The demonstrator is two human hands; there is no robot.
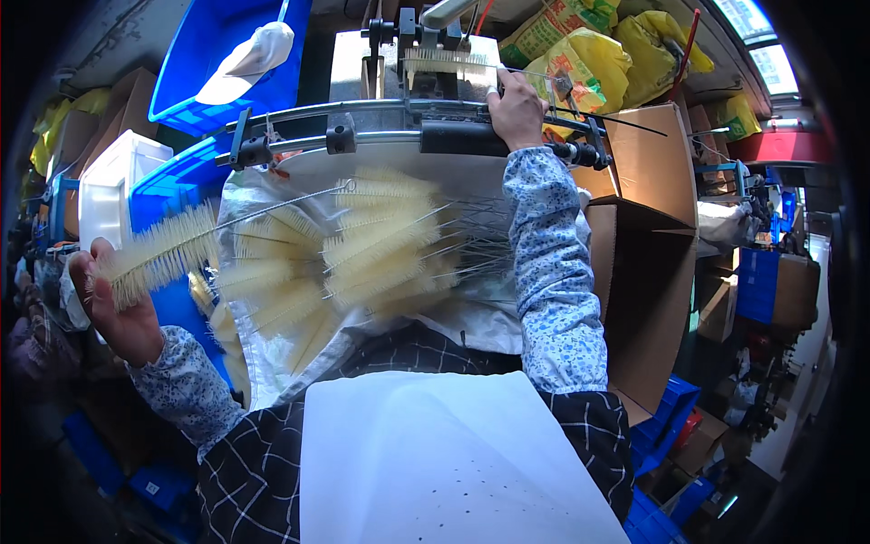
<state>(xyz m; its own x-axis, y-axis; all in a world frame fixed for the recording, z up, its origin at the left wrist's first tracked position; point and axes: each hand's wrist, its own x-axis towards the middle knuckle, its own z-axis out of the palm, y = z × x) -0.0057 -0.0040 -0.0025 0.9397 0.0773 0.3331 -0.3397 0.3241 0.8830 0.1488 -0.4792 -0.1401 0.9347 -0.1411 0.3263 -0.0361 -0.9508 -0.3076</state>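
Note:
My left hand (124,304) is closed on the bristle end of a bottle brush (168,249) with cream bristles. Its twisted wire stem reaches right and ends in a small loop, above a heap of similar brushes (385,240) on a white cloth (263,367) over my lap. The heap's bristles lie to the left, its wire stems to the right. My right hand (518,111) is at the bench machine (430,36), its fingers curled beside the right end of another brush (444,62) lying across the machine. What those fingers grip is hidden.
A curved metal rail (381,138) runs between me and the machine. Blue bins (177,82) stand at the left, one with a white cap (249,63) on it, beside a white box (113,186). An open cardboard box (648,299) stands right; yellow sacks (589,68) lie behind.

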